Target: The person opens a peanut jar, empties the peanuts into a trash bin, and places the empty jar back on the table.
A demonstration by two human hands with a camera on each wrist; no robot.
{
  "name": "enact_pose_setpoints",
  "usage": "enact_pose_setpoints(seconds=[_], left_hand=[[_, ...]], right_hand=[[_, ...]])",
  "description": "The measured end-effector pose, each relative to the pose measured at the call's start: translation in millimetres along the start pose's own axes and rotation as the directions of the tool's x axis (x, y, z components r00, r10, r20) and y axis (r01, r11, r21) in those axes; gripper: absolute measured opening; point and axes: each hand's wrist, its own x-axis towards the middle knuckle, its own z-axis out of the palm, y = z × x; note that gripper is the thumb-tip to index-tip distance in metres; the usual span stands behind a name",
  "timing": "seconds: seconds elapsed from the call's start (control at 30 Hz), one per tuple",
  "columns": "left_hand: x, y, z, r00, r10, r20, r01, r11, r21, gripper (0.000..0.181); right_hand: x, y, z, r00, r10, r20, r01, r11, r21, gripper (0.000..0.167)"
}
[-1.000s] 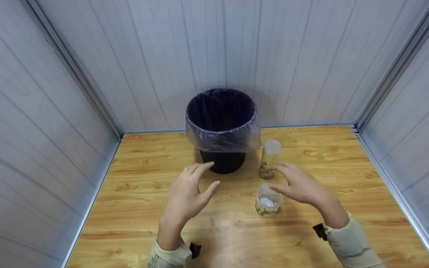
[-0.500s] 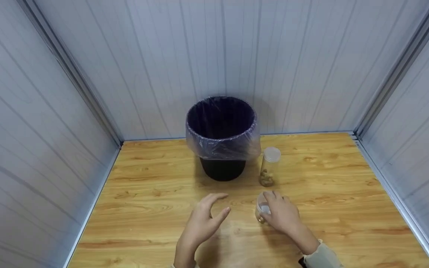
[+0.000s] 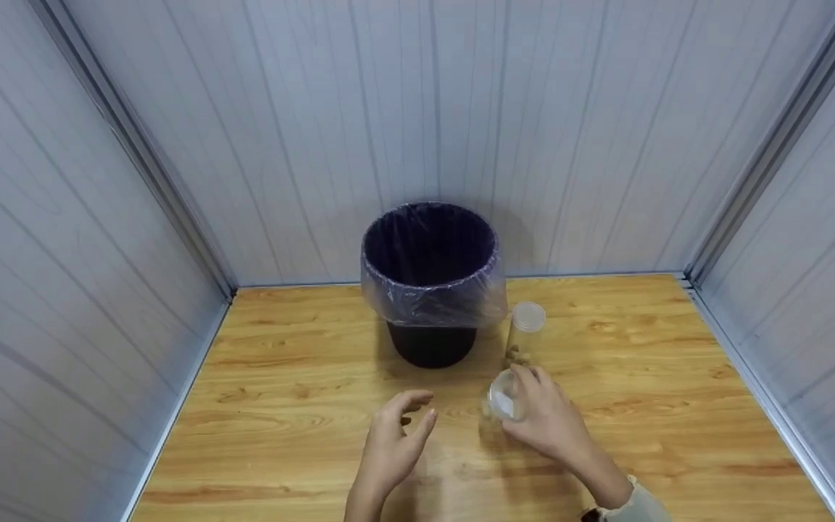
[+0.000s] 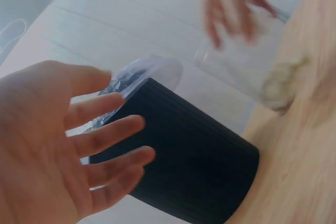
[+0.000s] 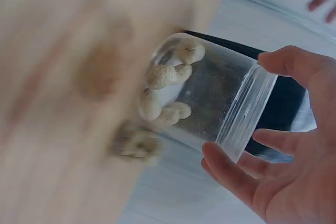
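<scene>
Clear jar [image 5: 218, 87] of peanuts [image 5: 163, 78], in the right hand [image 3: 544, 419], gripped round its rim [image 5: 251, 113], presumably for a secure hold; left hand [image 3: 392, 444] apart, empty, loosely spread; taller jar [image 3: 526, 330] just beyond the right hand.

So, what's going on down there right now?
A person's right hand grips a short clear jar near its rim, with a few peanuts at the bottom. The left hand is open off to the side, holding nothing. Farther back on the wooden table, a taller clear container stands upright beside a black bin with a plastic liner.
</scene>
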Motion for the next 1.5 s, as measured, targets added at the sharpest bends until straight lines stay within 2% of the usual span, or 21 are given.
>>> enact_pose_setpoints(seconds=[0.07, 0.13, 0.17, 0.2, 0.23, 0.27, 0.33, 0.4, 0.43, 0.5, 0.6, 0.8, 0.9, 0.97, 1.07, 1.13, 1.2, 1.27, 1.37, 1.43, 1.5], left_hand=[[1.8, -2.6, 1.9, 1.000, -0.001, -0.002, 0.001, 0.996, -0.094, 0.030], [3.2, -5.2, 4.7, 1.000, 0.004, 0.031, 0.003, 0.977, -0.213, 0.037], [3.5, -6.7, 6.6, 0.998, 0.007, 0.058, 0.010, 0.957, -0.288, 0.042], [3.7, -8.0, 9.0, 0.996, 0.011, 0.088, 0.023, 0.928, -0.371, 0.048], [3.7, -9.4, 11.7, 0.993, 0.015, 0.118, 0.041, 0.889, -0.455, 0.055], [3.7, -10.5, 15.0, 0.989, 0.024, 0.145, 0.059, 0.841, -0.538, 0.061], [3.8, -12.4, 22.0, 0.983, 0.040, 0.181, 0.096, 0.726, -0.681, 0.073], [3.9, -13.6, 29.0, 0.979, 0.055, 0.194, 0.119, 0.619, -0.777, 0.081], [3.9, -14.1, 32.0, 0.979, 0.058, 0.196, 0.128, 0.575, -0.808, 0.084], [4.5, -14.9, 37.1, 0.979, 0.059, 0.193, 0.137, 0.511, -0.849, 0.087], [5.9, -16.1, 42.1, 0.983, 0.058, 0.175, 0.128, 0.467, -0.875, 0.087], [11.9, -19.2, 46.6, 0.987, 0.082, 0.140, 0.087, 0.458, -0.885, 0.085], [13.5, -20.6, 47.1, 0.988, 0.088, 0.128, 0.074, 0.456, -0.887, 0.083], [14.6, -21.1, 46.8, 0.989, 0.094, 0.112, 0.056, 0.462, -0.885, 0.083], [16.4, -21.4, 46.3, 0.991, 0.107, 0.083, 0.023, 0.476, -0.879, 0.083], [16.5, -22.1, 46.3, 0.991, 0.115, 0.071, 0.007, 0.479, -0.878, 0.083], [14.8, -23.3, 46.5, 0.991, 0.118, 0.066, 0.002, 0.479, -0.878, 0.083], [12.9, -25.1, 47.1, 0.991, 0.114, 0.068, 0.004, 0.481, -0.876, 0.082], [9.2, -27.3, 47.6, 0.991, 0.108, 0.073, 0.011, 0.490, -0.872, 0.079], [8.0, -28.0, 47.5, 0.991, 0.099, 0.085, 0.025, 0.495, -0.868, 0.076], [7.0, -28.1, 47.1, 0.991, 0.090, 0.099, 0.042, 0.491, -0.870, 0.075]], right_hand=[[1.9, -8.2, -11.3, 0.999, -0.034, -0.022, 0.036, 0.994, 0.099, 0.083], [3.5, -15.1, -22.5, 0.998, -0.062, -0.007, 0.062, 0.975, 0.214, 0.085], [4.2, -17.9, -27.7, 0.997, -0.075, 0.017, 0.067, 0.957, 0.284, 0.085], [4.9, -20.1, -32.1, 0.995, -0.094, 0.043, 0.073, 0.934, 0.351, 0.084], [5.4, -21.7, -36.0, 0.991, -0.115, 0.072, 0.075, 0.907, 0.415, 0.084], [5.7, -23.1, -39.3, 0.986, -0.138, 0.099, 0.076, 0.880, 0.468, 0.084], [6.3, -25.2, -44.0, 0.974, -0.176, 0.143, 0.069, 0.829, 0.555, 0.082], [6.6, -26.1, -46.0, 0.964, -0.208, 0.167, 0.067, 0.795, 0.602, 0.081], [6.6, -26.2, -46.4, 0.961, -0.216, 0.175, 0.065, 0.786, 0.615, 0.081], [6.6, -26.1, -46.2, 0.955, -0.230, 0.186, 0.061, 0.768, 0.638, 0.081], [6.6, -25.1, -45.2, 0.951, -0.241, 0.195, 0.054, 0.748, 0.661, 0.080], [7.3, -22.7, -46.0, 0.941, -0.268, 0.205, 0.044, 0.701, 0.712, 0.080], [7.1, -22.7, -47.2, 0.944, -0.259, 0.206, 0.041, 0.710, 0.703, 0.079], [7.8, -24.9, -48.0, 0.958, -0.217, 0.186, 0.038, 0.741, 0.670, 0.072], [10.4, -32.0, -49.3, 0.988, -0.096, 0.122, 0.009, 0.820, 0.573, 0.057], [11.8, -36.9, -49.1, 0.993, 0.000, 0.119, -0.062, 0.858, 0.510, 0.054], [11.9, -39.9, -48.4, 0.984, 0.071, 0.166, -0.142, 0.873, 0.466, 0.058], [11.5, -40.3, -47.0, 0.964, 0.108, 0.241, -0.211, 0.863, 0.459, 0.061], [10.0, -38.1, -44.7, 0.941, 0.105, 0.321, -0.264, 0.821, 0.506, 0.062], [9.6, -35.2, -43.4, 0.941, 0.068, 0.332, -0.254, 0.790, 0.559, 0.061], [9.1, -31.7, -42.6, 0.948, 0.003, 0.317, -0.204, 0.773, 0.601, 0.060]])
